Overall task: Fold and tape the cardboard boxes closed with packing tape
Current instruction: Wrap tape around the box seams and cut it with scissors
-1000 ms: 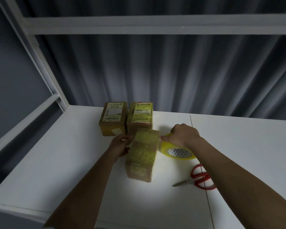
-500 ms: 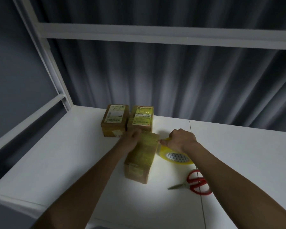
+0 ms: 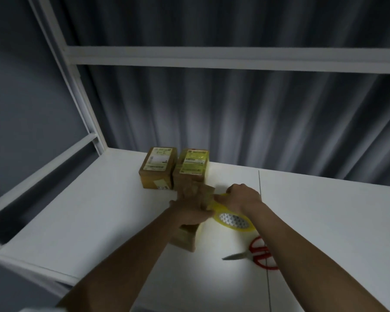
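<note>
Left hand (image 3: 190,207) has slid from the box's left edge across its top since 1 s ago, fingers now spread flat over the taped face of the near cardboard box (image 3: 185,235); it's blurred w/ motion, so exact contact is approx. Right hand (image 3: 242,198) has barely shifted, still curled round the top of the packing tape roll (image 3: 233,219), thumb side toward the box. Camera has also dipped/tilted, so everything sits lower-centre in frame now.

Meaning for the task, as a guess: a strip runs roll-to-box and the left hand is smoothing it down; cut comes next, not yet done. Can't see the strip itself clearly between roll and box.

Where things are: near box is at frame centre, under the left hand, on the white bench (image 3: 77,221). Roll touches or sits just beside its right side. Two more boxes stand side by side just behind it, upper centre: left labelled box (image 3: 158,167) plain brown w/ white label, right labelled box (image 3: 193,166) glossy w/ yellowish tape over its label.

Materials: boxes are matte brown cardboard, squared blocks, tape sheen on top. Roll is translucent yellow, ring-shaped, patterned white core. Scissors (image 3: 256,254) lie lower right, red loop handles, steel blades closed, pointing left. Bench is smooth, matte, w/ a thin dark seam on the right.
</note>
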Available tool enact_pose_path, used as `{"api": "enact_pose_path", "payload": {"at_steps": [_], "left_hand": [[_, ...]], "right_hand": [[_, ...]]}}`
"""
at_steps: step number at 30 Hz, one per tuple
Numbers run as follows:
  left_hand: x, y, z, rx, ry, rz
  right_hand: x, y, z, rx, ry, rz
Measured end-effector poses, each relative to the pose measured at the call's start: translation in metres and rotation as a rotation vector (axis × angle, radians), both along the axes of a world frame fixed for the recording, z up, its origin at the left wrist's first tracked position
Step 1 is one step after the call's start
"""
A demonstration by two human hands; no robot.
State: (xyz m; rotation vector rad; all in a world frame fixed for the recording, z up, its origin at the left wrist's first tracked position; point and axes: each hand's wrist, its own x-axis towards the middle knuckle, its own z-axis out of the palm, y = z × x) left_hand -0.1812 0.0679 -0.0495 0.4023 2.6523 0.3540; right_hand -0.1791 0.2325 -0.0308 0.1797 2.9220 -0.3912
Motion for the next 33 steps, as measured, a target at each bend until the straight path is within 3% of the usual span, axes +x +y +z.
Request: {"api": "enact_pose_path", "payload": {"at_steps": [3,7,12,15,19,21,24,27,31,33], "left_hand": [[0.008,0.001,0.006,-0.048,0.016,0.035],[0.010,-0.004,0.006,0.018,0.078,0.112],[0.017,-0.016,-0.001,0.343,0.065,0.281],[0.029,-0.021,-0.012,0.676,0.001,0.465],[0.052,-0.029,-0.048,1.011,-0.119,0.624],[0.055,-0.034,-0.048,1.009,-0.072,0.636],[0.050,-0.046,-0.033,0.972,0.020,0.485],[0.044,-0.054,-0.029,0.978,-0.019,0.356],[0.046,-0.068,-0.042,0.951,-0.033,0.449],[0.048,-0.071,-0.045,0.898,-0.056,0.456]], "right_hand": [[0.005,0.013,-0.002,-0.191,-0.017,0.014],[0.018,0.045,-0.012,-0.800,-0.007,-0.050],[0.015,0.036,0.026,-1.037,0.174,0.059],[0.000,0.019,0.069,-0.909,0.175,0.231],[-0.009,-0.024,0.080,-0.528,0.068,0.337],[-0.007,-0.041,0.074,-0.489,0.060,0.343],[-0.006,-0.061,0.073,-0.403,0.057,0.471],[-0.010,-0.074,0.070,-0.337,0.036,0.506],[-0.009,-0.077,0.072,-0.333,0.038,0.554],[-0.010,-0.062,0.078,-0.172,0.060,0.550]]}}
